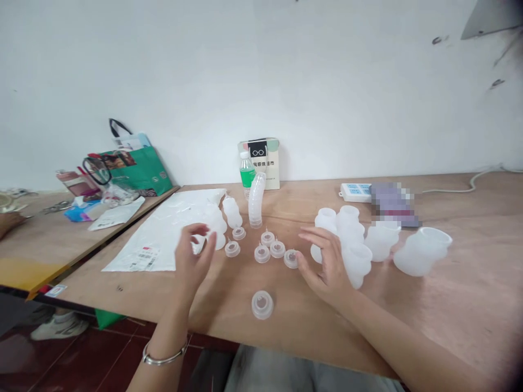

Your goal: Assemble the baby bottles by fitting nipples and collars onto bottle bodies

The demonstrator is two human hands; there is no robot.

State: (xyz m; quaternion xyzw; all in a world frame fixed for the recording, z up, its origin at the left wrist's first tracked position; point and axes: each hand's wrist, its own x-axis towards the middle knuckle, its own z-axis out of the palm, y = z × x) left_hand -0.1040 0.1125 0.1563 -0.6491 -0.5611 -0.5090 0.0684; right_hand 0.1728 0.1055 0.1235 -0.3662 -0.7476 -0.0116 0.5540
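Note:
My left hand (195, 256) hovers over the table, fingers curved and apart, with nothing in it. Just behind it stands a frosted white bottle (217, 231), beside a slimmer capped bottle (232, 212). My right hand (327, 264) is also raised and empty, its thumb close to a clear nozzle cap (291, 258); I cannot tell if they touch. Several more such caps (262, 252) lie between the hands. One clear cap (262, 305) sits alone nearer me. Right of my right hand are several open-mouthed frosted bottles (357, 263), with another bottle (420, 251) farther right.
A curved stack of clear cups (256, 201) stands before a green-labelled drink bottle (247, 173) and paper bag (272, 163). White plastic mailer (163, 234) lies left. A power strip (354, 192) is at the back right. Bags (139, 169) crowd the left table, where another person's hand shows.

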